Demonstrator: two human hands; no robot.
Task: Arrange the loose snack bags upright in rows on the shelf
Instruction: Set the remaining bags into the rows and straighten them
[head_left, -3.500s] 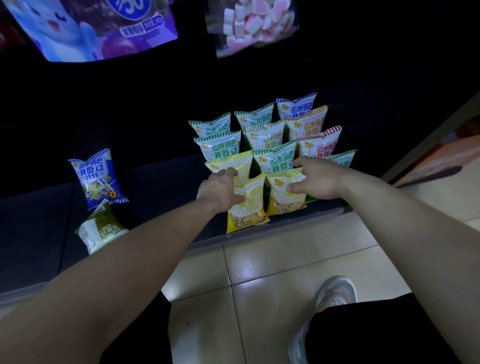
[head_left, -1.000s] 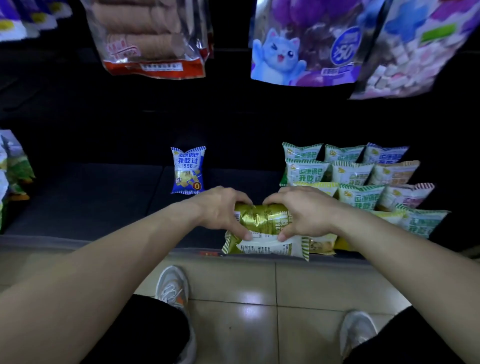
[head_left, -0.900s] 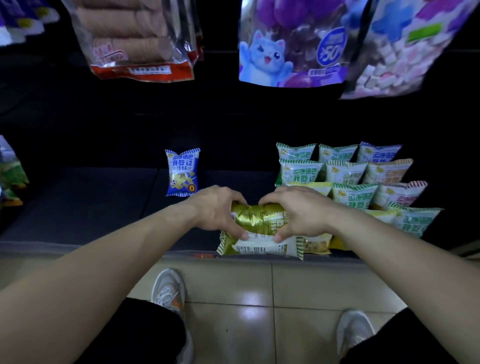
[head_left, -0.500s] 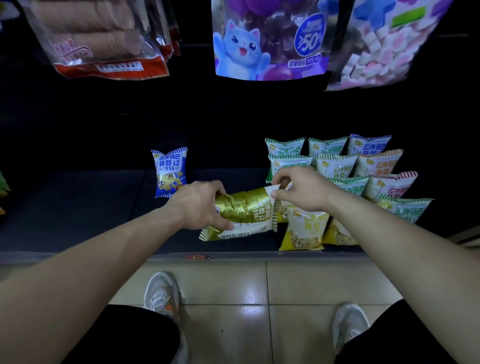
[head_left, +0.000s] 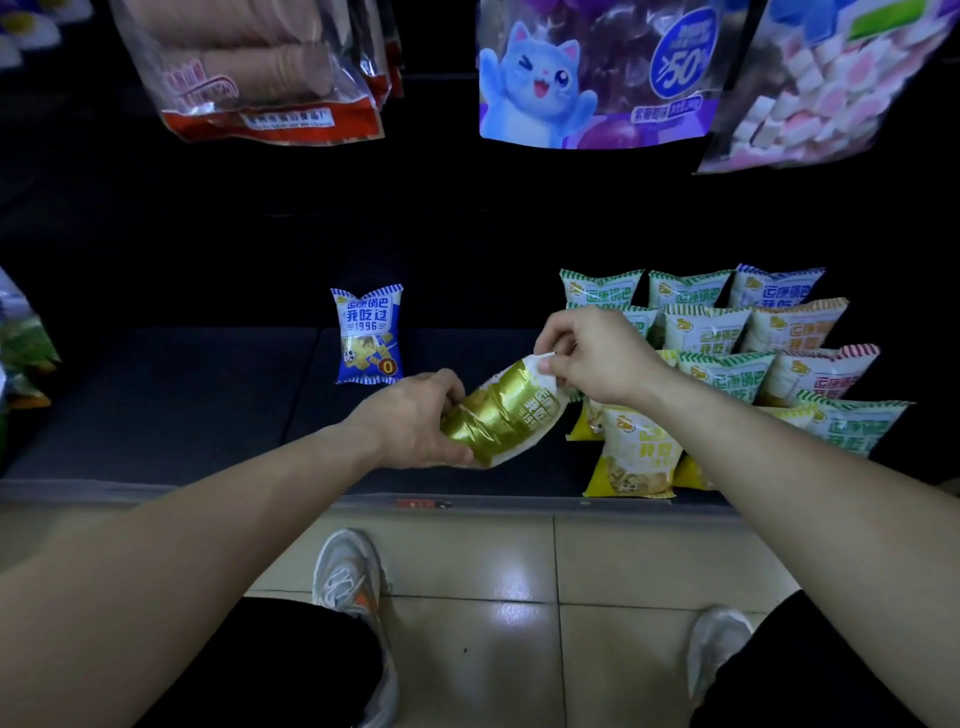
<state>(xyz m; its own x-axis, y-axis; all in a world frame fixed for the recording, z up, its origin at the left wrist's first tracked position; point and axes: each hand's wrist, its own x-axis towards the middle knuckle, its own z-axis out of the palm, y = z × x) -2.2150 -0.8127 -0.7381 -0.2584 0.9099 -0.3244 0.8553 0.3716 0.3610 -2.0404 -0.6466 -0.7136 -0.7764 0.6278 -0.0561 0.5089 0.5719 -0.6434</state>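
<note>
A gold snack bag (head_left: 501, 413) is held tilted above the dark bottom shelf (head_left: 171, 410). My left hand (head_left: 415, 418) grips its lower end, and my right hand (head_left: 597, 353) pinches its upper white edge. To the right, several snack bags stand upright in rows (head_left: 727, 332), green, blue, orange and red, with a yellow bag (head_left: 636, 452) at the front. A lone blue bag (head_left: 368, 335) stands upright on the shelf to the left of my hands.
Large bags hang from the shelf above: biscuits (head_left: 254, 67), a blue cat bag (head_left: 587, 73) and marshmallows (head_left: 831, 78). More bags sit at the far left edge (head_left: 23, 353). The shelf's front lip (head_left: 467, 501) borders a tiled floor with my shoes (head_left: 345, 577).
The gold bag has been lifted from lying flat at the shelf front and tilted up on its right end. My right hand moved from its middle to pinching the top edge.
</note>
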